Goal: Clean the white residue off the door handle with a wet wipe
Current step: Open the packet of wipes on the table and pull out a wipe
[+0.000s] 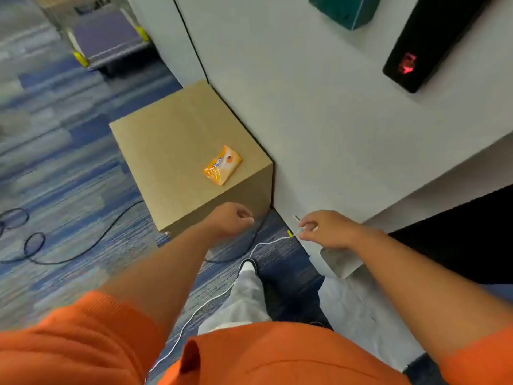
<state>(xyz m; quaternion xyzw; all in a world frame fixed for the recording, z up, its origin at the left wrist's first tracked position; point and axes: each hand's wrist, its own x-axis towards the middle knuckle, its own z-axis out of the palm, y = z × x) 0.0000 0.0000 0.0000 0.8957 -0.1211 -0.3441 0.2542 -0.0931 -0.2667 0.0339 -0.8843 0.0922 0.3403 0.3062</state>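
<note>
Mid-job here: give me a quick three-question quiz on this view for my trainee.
1. True or false: the orange wipe pack lies on top of the cardboard box.
2. The black device with the red light stands on: A the carpet, B the white desk, C the cardboard box.
3. Fill in: the right hand seems to pinch the end of a thin white ____.
Key: 1 true; 2 B; 3 cable.

Orange packet (222, 165) atop cardboard box (177, 134) on blue striped carpet (55, 168), black cable (83, 252) beside.
</note>
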